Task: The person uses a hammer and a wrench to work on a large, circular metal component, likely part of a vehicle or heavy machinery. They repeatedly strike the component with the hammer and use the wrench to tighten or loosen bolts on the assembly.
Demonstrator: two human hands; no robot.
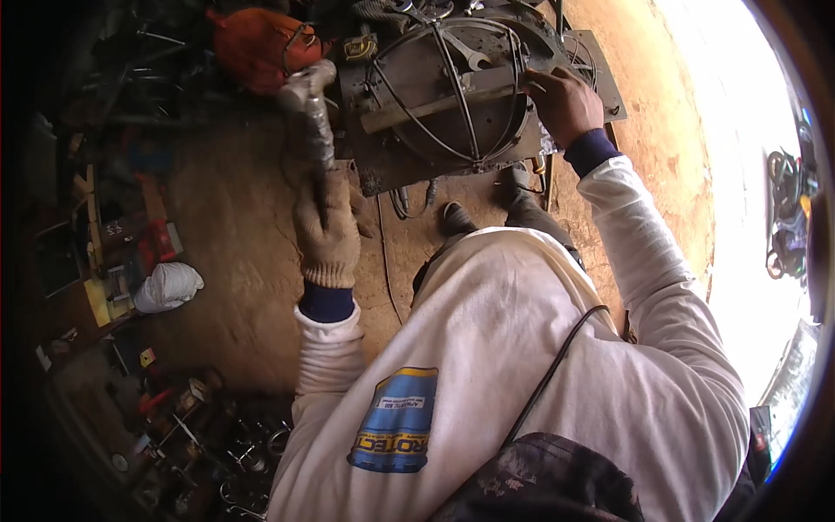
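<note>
My left hand [327, 222], in a beige knit work glove, is closed around the lower end of a silver-grey, wrapped-looking handle [319, 130] with a T-shaped head. It is held upright just left of a metal worktable [391, 165]. On the table lies a round frame of bent metal rods [452, 74]. My bare right hand [567, 106] has its fingers bent and closed at the frame's right side, where the end of a long flat bar [435, 109] also lies; the fingertips are partly hidden. An open-ended wrench [470, 54] rests within the frame.
Beyond the left hand sits an orange-red bag or cloth [261, 50], with a yellow-and-black tape measure [359, 47] beside it. Cables [403, 202] hang below the table's near edge. Tools and scrap [248, 448] clutter the left side, near a white sack [170, 287].
</note>
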